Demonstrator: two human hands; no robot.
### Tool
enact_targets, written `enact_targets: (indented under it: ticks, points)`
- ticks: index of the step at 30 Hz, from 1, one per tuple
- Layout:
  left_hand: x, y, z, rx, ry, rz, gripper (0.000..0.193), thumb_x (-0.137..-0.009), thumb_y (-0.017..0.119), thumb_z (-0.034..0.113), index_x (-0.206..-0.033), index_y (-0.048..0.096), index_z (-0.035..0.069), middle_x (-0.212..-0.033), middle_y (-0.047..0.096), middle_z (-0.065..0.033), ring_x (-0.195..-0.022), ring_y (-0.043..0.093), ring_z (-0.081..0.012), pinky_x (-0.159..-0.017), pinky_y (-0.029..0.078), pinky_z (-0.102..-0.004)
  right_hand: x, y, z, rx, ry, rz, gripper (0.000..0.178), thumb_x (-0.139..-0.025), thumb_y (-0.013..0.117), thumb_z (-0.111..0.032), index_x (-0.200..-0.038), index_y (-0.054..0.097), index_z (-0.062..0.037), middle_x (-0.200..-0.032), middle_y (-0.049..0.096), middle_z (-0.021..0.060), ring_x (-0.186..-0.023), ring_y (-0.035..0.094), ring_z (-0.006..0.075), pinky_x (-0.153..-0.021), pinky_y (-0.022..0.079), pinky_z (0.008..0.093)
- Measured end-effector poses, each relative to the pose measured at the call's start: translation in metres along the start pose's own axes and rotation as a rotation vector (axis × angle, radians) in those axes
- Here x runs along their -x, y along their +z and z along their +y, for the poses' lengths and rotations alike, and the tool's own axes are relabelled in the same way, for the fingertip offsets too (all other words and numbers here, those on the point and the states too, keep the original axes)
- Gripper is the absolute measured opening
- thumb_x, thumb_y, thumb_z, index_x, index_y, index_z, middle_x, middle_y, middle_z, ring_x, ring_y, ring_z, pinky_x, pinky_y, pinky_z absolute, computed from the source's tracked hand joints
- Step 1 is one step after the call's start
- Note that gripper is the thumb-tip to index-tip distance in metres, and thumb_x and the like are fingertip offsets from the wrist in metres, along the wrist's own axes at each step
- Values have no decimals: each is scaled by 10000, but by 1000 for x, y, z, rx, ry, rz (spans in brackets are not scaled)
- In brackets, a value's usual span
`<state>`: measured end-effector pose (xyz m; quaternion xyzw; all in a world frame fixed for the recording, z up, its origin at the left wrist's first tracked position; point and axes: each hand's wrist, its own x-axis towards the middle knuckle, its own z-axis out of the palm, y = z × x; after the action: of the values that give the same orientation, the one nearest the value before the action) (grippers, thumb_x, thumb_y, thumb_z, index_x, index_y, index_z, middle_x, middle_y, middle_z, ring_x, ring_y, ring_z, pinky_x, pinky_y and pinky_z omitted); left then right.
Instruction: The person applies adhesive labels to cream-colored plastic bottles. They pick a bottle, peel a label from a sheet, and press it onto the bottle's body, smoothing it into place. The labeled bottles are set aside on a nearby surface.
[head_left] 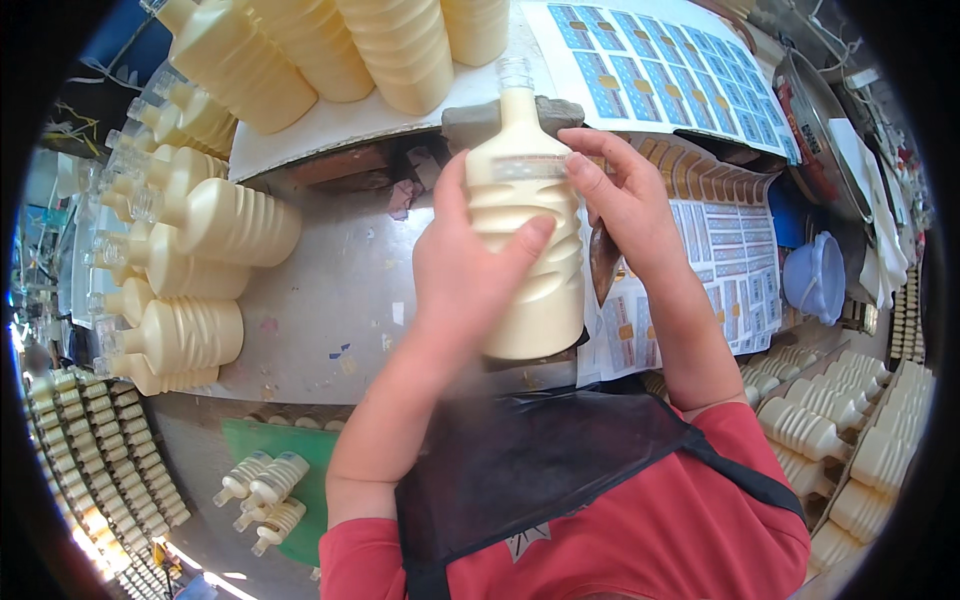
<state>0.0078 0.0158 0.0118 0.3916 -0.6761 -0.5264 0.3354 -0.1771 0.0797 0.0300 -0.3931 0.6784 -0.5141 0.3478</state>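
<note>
Item: ribbed cream-coloured bottle (525, 240), clear screw neck uppermost, body filled with opaque pale liquid, held upright above the grey worktop (320, 290) in front of the person's chest. Handling, by judgement: full and therefore fairly heavy for its kind; plastic wall stiff enough at the ribs but likely to give under a hard squeeze; smooth surface, with the horizontal ribs offering the surest purchase; the shoulder and mid-body are the places to take it, not the thin neck. Grip: left hand (465, 270) wrapped round the left flank of the body, thumb laid across the front ribs, fingers closed behind and out of sight; right hand (625, 205) at the shoulder, fingertips pressed flat on a narrow label band (530, 166) running round the upper body. The bottle thus sits between the two hands, left lower, right higher, base unsupported. Surroundings: sheets of blue and orange stickers (735, 285) just right of the bottle; more sticker sheets (650, 60) beyond; like bottles lying on their sides (200, 270) to the left; further stock stacked behind (330, 50) and crated at the right (850, 420); blue lidded tub (815, 278) at far right.
</note>
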Motion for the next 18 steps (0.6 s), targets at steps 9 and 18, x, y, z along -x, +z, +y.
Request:
enact_targets:
  ticks: [9,18]
  points:
    - [-27,-3,-13,161,-71,-31,535,-1038,509,480,-1313,527,22,-1137,685,-157,-1045,651,-213,-925,508,-364,0,11,4,-243,30,-54,446,-958,706,-287,-1270,651,27,-1140,711,101,-1021,650,136,-905,514,279]
    - [-27,3,-4,238,-99,-29,395,-1116,419,361,-1268,541,17,-1127,628,-68,-1009,587,-109,-916,492,-289,-3,12,12,-229,17,-72,410,-1004,664,-218,-1320,605,36,-1188,688,87,-1095,616,126,-974,484,279]
